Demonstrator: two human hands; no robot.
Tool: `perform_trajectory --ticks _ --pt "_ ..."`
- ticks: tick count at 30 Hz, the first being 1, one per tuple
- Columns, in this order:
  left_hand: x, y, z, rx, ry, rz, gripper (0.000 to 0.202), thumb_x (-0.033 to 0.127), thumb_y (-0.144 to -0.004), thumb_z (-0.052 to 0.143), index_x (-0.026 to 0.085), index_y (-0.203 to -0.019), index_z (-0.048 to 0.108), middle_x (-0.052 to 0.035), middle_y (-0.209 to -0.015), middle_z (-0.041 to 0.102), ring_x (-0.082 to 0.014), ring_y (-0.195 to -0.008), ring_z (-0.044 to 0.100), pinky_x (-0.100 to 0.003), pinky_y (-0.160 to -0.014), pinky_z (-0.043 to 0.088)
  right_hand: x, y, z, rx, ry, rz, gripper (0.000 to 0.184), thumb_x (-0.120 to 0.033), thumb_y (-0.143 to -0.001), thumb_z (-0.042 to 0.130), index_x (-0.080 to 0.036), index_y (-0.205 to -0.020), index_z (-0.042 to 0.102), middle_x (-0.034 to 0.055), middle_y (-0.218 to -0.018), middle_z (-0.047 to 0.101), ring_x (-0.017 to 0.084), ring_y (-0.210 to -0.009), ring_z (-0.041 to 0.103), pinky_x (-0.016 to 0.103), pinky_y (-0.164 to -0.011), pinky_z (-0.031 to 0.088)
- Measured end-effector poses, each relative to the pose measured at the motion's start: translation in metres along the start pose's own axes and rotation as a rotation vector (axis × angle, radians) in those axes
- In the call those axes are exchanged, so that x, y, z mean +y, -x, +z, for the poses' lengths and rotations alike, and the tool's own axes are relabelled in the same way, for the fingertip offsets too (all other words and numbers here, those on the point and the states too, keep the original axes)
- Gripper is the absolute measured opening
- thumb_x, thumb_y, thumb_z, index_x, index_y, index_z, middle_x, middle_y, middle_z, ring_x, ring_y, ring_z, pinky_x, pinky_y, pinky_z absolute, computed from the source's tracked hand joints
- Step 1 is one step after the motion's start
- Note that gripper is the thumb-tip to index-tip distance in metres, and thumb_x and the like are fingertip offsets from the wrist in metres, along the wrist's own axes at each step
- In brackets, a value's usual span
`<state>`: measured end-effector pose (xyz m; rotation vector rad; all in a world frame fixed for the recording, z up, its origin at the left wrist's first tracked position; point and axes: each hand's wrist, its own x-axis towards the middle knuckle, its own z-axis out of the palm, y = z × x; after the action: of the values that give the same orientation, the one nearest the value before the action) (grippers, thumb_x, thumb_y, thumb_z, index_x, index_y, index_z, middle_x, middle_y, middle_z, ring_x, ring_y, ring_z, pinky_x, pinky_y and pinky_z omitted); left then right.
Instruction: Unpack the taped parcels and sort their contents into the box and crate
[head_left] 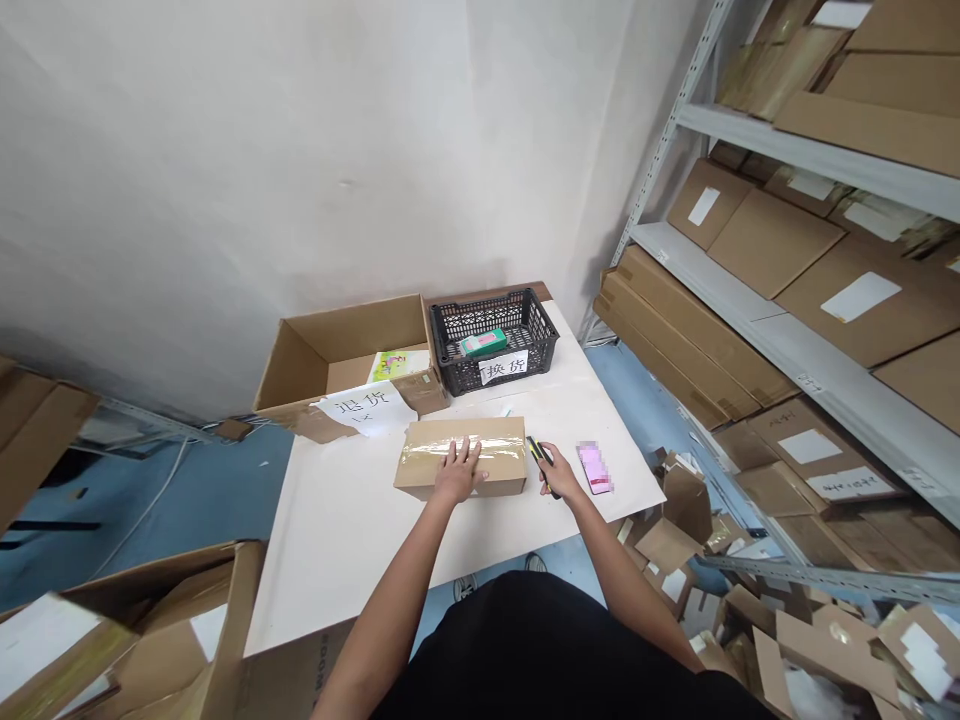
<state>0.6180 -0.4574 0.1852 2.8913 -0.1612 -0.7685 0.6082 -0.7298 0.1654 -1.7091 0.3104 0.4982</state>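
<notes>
A closed cardboard box (499, 455) lies on the white table, with shiny clear tape along its top. My left hand (457, 472) rests flat on the box, fingers spread over the tape. Just off the box's right end, my right hand (555, 472) is wrapped round a black and yellow box cutter (538, 455), its tip pointing up and away from me beside the box's edge. Whether the blade is out I cannot tell. To the right of that hand lies a phone (595, 468) with a pink screen.
Behind the box stand an open carton (300, 400) with a paper sign and a colourful booklet, and a black plastic basket (540, 345) holding a green packet (484, 343). Shelves (750, 310) of cartons rise at the right. Opened boxes (667, 545) pile beneath them; a large carton (244, 590) stands lower left.
</notes>
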Motion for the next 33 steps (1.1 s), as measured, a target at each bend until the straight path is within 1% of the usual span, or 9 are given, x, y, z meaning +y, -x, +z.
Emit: perform_trajectory --ticks 2,4,7,10,15,19,26,29,33 --pt "0.000 0.000 0.001 0.016 -0.003 0.002 0.075 0.059 -0.100 0.035 0.030 -0.166 0.015 -0.0028 -0.175 0.004 -0.0355 -0.161 0.001 -0.055 -0.126 0.019 -0.002 0.001 0.002 0.007 0.016 0.008 0.055 -0.044 -0.095 0.055 -0.028 -0.146 0.044 -0.0108 -0.059 0.057 0.013 -0.038 0.059 0.020 -0.043 0.047" --pt "-0.001 0.000 0.003 0.020 -0.004 0.000 0.075 0.060 -0.100 0.034 0.031 -0.166 0.015 -0.0018 -0.176 0.004 -0.0347 -0.161 0.001 -0.054 -0.126 0.018 -0.002 0.001 0.004 0.041 0.009 0.007 0.054 -0.043 -0.095 0.053 -0.028 -0.147 0.044 -0.0104 -0.059 0.057 0.013 -0.038 0.059 0.021 -0.042 0.047" --pt "-0.001 0.000 0.005 0.025 -0.007 -0.003 0.074 0.061 -0.100 0.033 0.032 -0.166 0.015 -0.0007 -0.176 0.005 -0.0346 -0.161 0.002 -0.053 -0.127 0.018 -0.003 0.001 0.006 0.061 -0.008 -0.002 0.055 -0.044 -0.095 0.053 -0.028 -0.147 0.044 -0.0102 -0.060 0.057 0.012 -0.038 0.058 0.021 -0.043 0.048" --pt "-0.001 -0.001 0.006 0.043 -0.008 0.004 0.074 0.061 -0.100 0.032 0.032 -0.166 0.016 -0.0011 -0.176 0.005 -0.0349 -0.161 0.003 -0.054 -0.126 0.018 -0.008 0.001 0.006 0.038 -0.011 -0.006 0.055 -0.046 -0.094 0.056 -0.029 -0.145 0.045 -0.0102 -0.060 0.057 0.011 -0.039 0.057 0.021 -0.045 0.049" --pt "-0.002 -0.003 0.008 0.044 -0.015 0.007 0.075 0.061 -0.099 0.034 0.031 -0.166 0.016 -0.0021 -0.176 0.006 -0.0359 -0.161 0.003 -0.054 -0.126 0.019 -0.013 0.006 -0.003 -0.023 -0.065 -0.017 0.051 -0.042 -0.091 0.060 -0.025 -0.138 0.049 -0.0103 -0.056 0.055 0.011 -0.040 0.052 0.021 -0.042 0.047" --pt "-0.001 -0.002 0.008 0.050 -0.028 0.005 0.077 0.061 -0.098 0.037 0.031 -0.166 0.016 -0.0022 -0.176 0.006 -0.0366 -0.160 0.003 -0.053 -0.126 0.020 -0.006 0.018 -0.004 -0.052 -0.102 -0.022 0.051 -0.041 -0.088 0.062 -0.025 -0.135 0.049 -0.0111 -0.055 0.054 0.011 -0.039 0.049 0.020 -0.041 0.045" --pt "-0.001 0.000 0.010 0.076 -0.032 0.014 0.075 0.060 -0.099 0.036 0.033 -0.166 0.017 -0.0028 -0.175 0.009 -0.0368 -0.160 0.005 -0.053 -0.125 0.021 0.008 0.038 0.008 -0.003 -0.074 -0.019 0.051 -0.042 -0.090 0.058 -0.025 -0.137 0.048 -0.0132 -0.053 0.051 0.010 -0.035 0.047 0.019 -0.039 0.043" --pt "-0.001 0.003 0.010 0.091 -0.034 0.012 0.074 0.060 -0.099 0.036 0.034 -0.166 0.016 -0.0024 -0.175 0.011 -0.0365 -0.160 0.005 -0.055 -0.124 0.022 0.010 0.045 0.005 -0.001 -0.023 -0.009 0.053 -0.044 -0.090 0.059 -0.026 -0.138 0.048 -0.0137 -0.053 0.051 0.009 -0.034 0.047 0.018 -0.039 0.043" --pt "0.001 0.008 0.010 0.125 -0.031 0.006 0.072 0.061 -0.100 0.035 0.035 -0.165 0.019 -0.0028 -0.175 0.013 -0.0348 -0.160 0.008 -0.054 -0.124 0.023 0.009 0.050 -0.005 -0.018 0.049 -0.025 0.052 -0.045 -0.090 0.061 -0.027 -0.137 0.052 -0.0129 -0.054 0.052 0.009 -0.034 0.049 0.018 -0.040 0.042"
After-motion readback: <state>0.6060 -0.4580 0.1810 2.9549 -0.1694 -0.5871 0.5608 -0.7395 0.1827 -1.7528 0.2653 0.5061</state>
